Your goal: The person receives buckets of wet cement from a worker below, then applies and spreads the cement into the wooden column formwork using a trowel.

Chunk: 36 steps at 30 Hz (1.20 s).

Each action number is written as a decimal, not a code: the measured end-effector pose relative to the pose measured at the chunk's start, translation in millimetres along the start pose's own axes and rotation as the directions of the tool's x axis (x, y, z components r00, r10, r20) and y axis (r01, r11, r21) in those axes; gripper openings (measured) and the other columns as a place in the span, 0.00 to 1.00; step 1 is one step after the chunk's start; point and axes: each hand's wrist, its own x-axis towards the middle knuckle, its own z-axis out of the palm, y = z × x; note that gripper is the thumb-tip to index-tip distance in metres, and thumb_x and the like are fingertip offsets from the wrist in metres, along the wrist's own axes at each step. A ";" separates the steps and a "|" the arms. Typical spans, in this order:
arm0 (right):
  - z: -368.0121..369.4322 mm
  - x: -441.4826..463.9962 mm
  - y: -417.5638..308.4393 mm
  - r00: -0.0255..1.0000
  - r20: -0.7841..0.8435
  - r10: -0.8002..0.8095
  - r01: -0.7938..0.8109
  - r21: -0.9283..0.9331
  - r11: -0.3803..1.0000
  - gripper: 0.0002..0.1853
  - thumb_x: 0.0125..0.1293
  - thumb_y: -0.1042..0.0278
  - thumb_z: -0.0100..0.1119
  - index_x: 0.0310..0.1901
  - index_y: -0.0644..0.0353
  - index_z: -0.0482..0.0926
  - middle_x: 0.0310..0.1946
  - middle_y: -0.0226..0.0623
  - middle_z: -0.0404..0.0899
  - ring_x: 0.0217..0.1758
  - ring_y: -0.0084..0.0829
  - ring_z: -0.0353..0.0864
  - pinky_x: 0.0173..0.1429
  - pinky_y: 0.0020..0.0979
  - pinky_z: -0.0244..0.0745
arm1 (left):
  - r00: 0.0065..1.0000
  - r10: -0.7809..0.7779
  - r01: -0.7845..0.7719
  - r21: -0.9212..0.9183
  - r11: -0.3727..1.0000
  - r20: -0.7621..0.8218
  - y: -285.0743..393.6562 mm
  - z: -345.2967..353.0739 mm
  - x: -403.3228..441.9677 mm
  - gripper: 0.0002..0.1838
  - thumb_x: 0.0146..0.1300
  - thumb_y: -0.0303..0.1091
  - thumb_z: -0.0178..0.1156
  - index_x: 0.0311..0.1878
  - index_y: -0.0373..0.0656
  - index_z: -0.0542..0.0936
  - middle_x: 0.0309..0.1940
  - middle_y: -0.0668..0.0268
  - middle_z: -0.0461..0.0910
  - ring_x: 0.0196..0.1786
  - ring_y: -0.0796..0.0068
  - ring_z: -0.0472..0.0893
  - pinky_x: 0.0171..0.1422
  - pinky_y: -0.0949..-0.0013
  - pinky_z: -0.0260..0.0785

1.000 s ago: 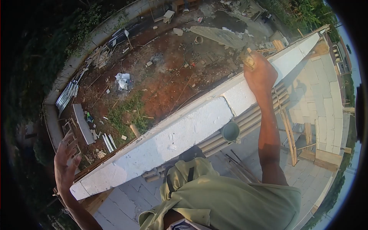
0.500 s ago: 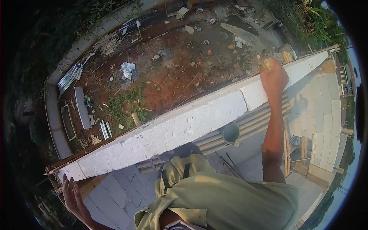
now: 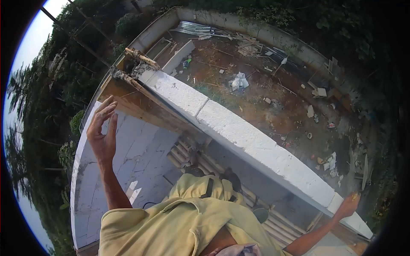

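My left hand point(image 3: 102, 128) is raised at the left, fingers bent and thumb apart, with nothing in it. It is nearest to the wooden formwork board point(image 3: 128, 100) at the wall corner; I cannot tell whether it touches it. A white block wall point(image 3: 252, 141) runs diagonally down to the right, with a joint across its top. Over its far right end my right hand point(image 3: 348, 207) is closed around a tool with a yellowish handle point(image 3: 355, 195). Most of that tool is hidden by my fingers, so its kind is unclear.
Below me, inside the walls, lie bamboo-like poles point(image 3: 279, 226) and a partly hidden bucket point(image 3: 261, 214). Another pale block wall point(image 3: 102, 170) stands at the left. Beyond the wall, the lower yard point(image 3: 256, 106) holds scattered debris, metal sheets point(image 3: 194, 28) and a white bag point(image 3: 238, 82).
The view has swung left toward the wall corner. My left hand now appears higher, beside the formwork. My right hand now shows at the lower right, still closed on the tool.
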 end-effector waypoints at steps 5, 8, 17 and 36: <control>-75.5 -47.9 -117.6 0.981 -0.140 0.131 -0.087 0.287 0.954 0.24 0.75 0.46 0.66 0.51 0.65 0.87 0.45 0.44 0.91 0.45 0.42 0.90 0.48 0.41 0.81 | 0.962 0.005 0.038 0.151 0.988 -0.274 -73.2 -36.4 11.1 0.11 0.71 0.23 0.65 0.53 0.40 0.89 0.62 0.58 0.86 0.63 0.65 0.85 0.64 0.61 0.80; -107.7 -96.2 -198.4 0.996 -0.085 0.032 0.029 0.630 0.776 0.23 0.74 0.55 0.68 0.54 0.71 0.85 0.48 0.49 0.90 0.49 0.40 0.89 0.56 0.40 0.81 | 0.951 -0.078 0.142 0.201 0.969 -0.299 -140.7 -56.1 21.3 0.10 0.71 0.26 0.66 0.53 0.39 0.88 0.62 0.58 0.85 0.63 0.64 0.85 0.65 0.60 0.79; -180.3 -223.4 -478.8 0.872 -0.060 -0.485 0.317 0.826 0.467 0.09 0.74 0.68 0.68 0.40 0.65 0.80 0.27 0.29 0.74 0.30 0.23 0.70 0.37 0.29 0.69 | 0.933 -0.312 0.355 0.324 0.877 -0.177 -304.1 -97.0 41.6 0.22 0.74 0.43 0.66 0.60 0.34 0.83 0.66 0.49 0.81 0.68 0.51 0.81 0.73 0.55 0.70; -323.8 -351.8 -799.9 0.210 -0.051 -0.976 0.908 0.380 0.175 0.22 0.57 0.65 0.76 0.54 0.56 0.83 0.32 0.35 0.76 0.34 0.39 0.81 0.40 0.39 0.73 | 0.793 -0.579 0.524 0.272 0.807 0.189 -352.8 -87.0 39.8 0.29 0.74 0.50 0.62 0.69 0.39 0.78 0.68 0.50 0.78 0.70 0.47 0.78 0.73 0.52 0.69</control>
